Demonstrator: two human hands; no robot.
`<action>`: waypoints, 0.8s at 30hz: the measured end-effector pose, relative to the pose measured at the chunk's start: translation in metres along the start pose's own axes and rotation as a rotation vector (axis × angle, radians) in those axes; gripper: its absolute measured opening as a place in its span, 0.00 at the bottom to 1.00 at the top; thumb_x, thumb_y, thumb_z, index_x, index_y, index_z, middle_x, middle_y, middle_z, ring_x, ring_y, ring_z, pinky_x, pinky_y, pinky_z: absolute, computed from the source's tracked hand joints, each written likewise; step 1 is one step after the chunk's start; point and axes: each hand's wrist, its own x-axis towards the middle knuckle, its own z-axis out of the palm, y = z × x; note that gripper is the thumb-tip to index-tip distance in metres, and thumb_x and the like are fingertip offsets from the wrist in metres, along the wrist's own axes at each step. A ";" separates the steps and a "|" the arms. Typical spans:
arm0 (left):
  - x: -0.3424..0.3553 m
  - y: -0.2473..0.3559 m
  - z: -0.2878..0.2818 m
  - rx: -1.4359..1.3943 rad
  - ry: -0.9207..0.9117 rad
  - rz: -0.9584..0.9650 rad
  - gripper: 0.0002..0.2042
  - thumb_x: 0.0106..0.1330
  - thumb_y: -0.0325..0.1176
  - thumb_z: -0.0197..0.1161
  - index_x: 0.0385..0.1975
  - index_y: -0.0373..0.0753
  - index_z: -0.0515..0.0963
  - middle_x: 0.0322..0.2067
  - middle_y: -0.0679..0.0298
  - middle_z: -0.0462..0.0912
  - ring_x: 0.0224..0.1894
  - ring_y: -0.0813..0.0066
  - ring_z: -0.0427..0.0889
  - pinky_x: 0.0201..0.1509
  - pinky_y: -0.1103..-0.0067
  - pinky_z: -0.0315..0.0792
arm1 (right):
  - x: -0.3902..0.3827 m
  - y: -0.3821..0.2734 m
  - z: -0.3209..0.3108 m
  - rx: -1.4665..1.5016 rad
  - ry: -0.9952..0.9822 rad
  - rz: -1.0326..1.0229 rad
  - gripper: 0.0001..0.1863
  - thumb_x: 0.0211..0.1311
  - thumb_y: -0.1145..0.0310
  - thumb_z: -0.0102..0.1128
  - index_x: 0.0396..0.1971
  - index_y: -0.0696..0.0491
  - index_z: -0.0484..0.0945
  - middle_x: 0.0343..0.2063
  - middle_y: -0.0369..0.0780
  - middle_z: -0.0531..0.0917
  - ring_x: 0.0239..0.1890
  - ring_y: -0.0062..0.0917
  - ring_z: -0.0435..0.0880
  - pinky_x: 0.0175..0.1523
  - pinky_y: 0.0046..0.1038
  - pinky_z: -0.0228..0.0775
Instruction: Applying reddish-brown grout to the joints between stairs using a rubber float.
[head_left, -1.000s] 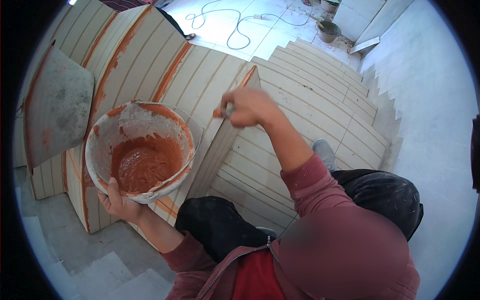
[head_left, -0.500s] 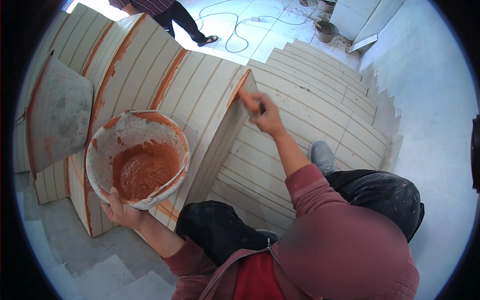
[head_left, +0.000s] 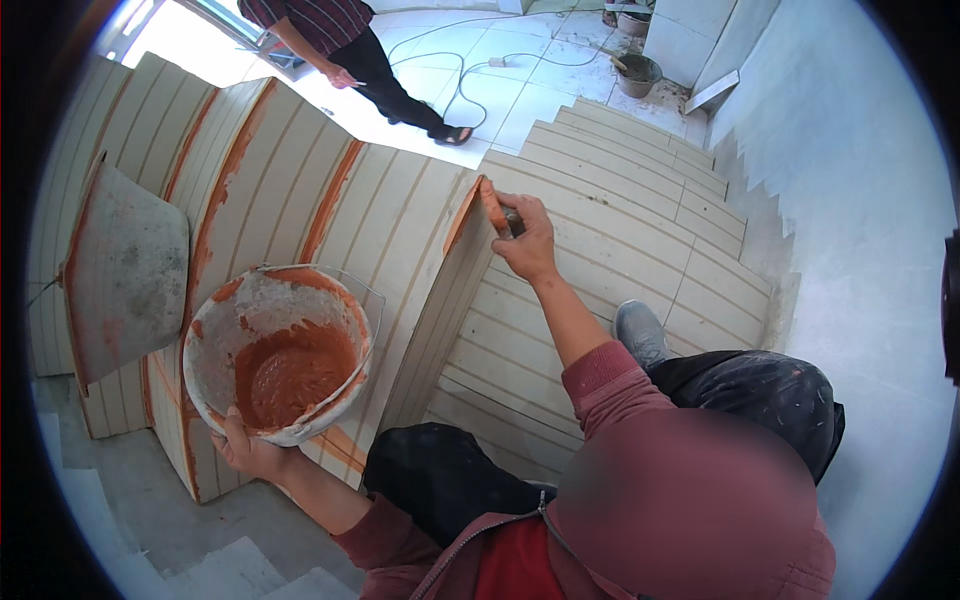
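Note:
My left hand (head_left: 250, 452) grips the near rim of a whitish bucket (head_left: 212, 365), thumb over the lip. The bucket tilts toward me, and wet orange-brown grout (head_left: 290, 375) covers its bottom. In my right hand (head_left: 526, 238) is a small spreader (head_left: 492, 207), its face smeared orange and its dark grip partly covered by my fingers. The spreader sits at the upper corner of a tiled step edge (head_left: 440, 275), where an orange smear (head_left: 461, 217) runs along the rim.
A second grey, orange-stained bucket (head_left: 135, 265) lies tipped at the left. Striped tiled steps (head_left: 600, 240) descend toward a white floor with a cable (head_left: 463, 85). Another person (head_left: 360, 65) stands there, near a dark bucket (head_left: 638, 78). A pale wall (head_left: 860, 260) bounds the right.
My right hand has brought the spreader close against the upper corner of the step edge. The other person has moved farther into view. My left hand keeps its grip on the bucket.

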 end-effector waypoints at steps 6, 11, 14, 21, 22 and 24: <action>0.000 0.002 0.002 -0.043 -0.010 -0.034 0.16 0.56 0.25 0.52 0.45 0.29 0.68 0.42 0.51 0.74 0.39 0.65 0.78 0.41 0.73 0.77 | -0.005 -0.009 0.017 -0.187 0.175 -0.128 0.34 0.27 0.80 0.62 0.46 0.47 0.74 0.39 0.42 0.72 0.43 0.36 0.72 0.50 0.32 0.66; 0.007 -0.004 -0.005 -0.027 -0.028 -0.032 0.15 0.56 0.25 0.52 0.44 0.28 0.68 0.41 0.51 0.74 0.39 0.65 0.78 0.40 0.73 0.77 | 0.002 -0.016 0.006 -0.184 0.182 -0.068 0.35 0.28 0.80 0.63 0.47 0.45 0.74 0.39 0.42 0.71 0.44 0.37 0.71 0.51 0.35 0.63; 0.008 -0.001 -0.005 -0.017 -0.050 -0.042 0.15 0.57 0.25 0.52 0.44 0.28 0.69 0.41 0.51 0.74 0.39 0.66 0.78 0.41 0.73 0.77 | 0.002 -0.009 0.018 -0.298 0.174 -0.117 0.35 0.29 0.80 0.64 0.47 0.44 0.74 0.39 0.41 0.71 0.45 0.37 0.70 0.51 0.36 0.63; 0.003 0.001 0.000 -0.036 -0.043 -0.023 0.14 0.56 0.25 0.52 0.43 0.28 0.70 0.41 0.51 0.75 0.39 0.66 0.78 0.42 0.73 0.76 | 0.010 -0.022 0.008 -0.400 0.172 -0.162 0.34 0.30 0.77 0.65 0.47 0.42 0.75 0.39 0.39 0.70 0.43 0.36 0.71 0.49 0.35 0.62; 0.003 0.003 0.004 -0.060 -0.025 -0.010 0.14 0.56 0.25 0.52 0.42 0.28 0.70 0.41 0.51 0.75 0.39 0.66 0.78 0.42 0.73 0.76 | 0.007 -0.020 0.008 -0.400 0.176 -0.168 0.34 0.30 0.77 0.65 0.47 0.42 0.75 0.39 0.39 0.70 0.43 0.36 0.71 0.49 0.35 0.62; 0.004 0.002 0.005 -0.052 -0.035 -0.007 0.14 0.56 0.25 0.52 0.42 0.28 0.70 0.41 0.51 0.75 0.39 0.66 0.78 0.42 0.73 0.76 | -0.001 -0.007 0.002 -0.445 0.069 -0.068 0.30 0.32 0.76 0.63 0.45 0.40 0.76 0.41 0.39 0.70 0.46 0.36 0.69 0.50 0.38 0.62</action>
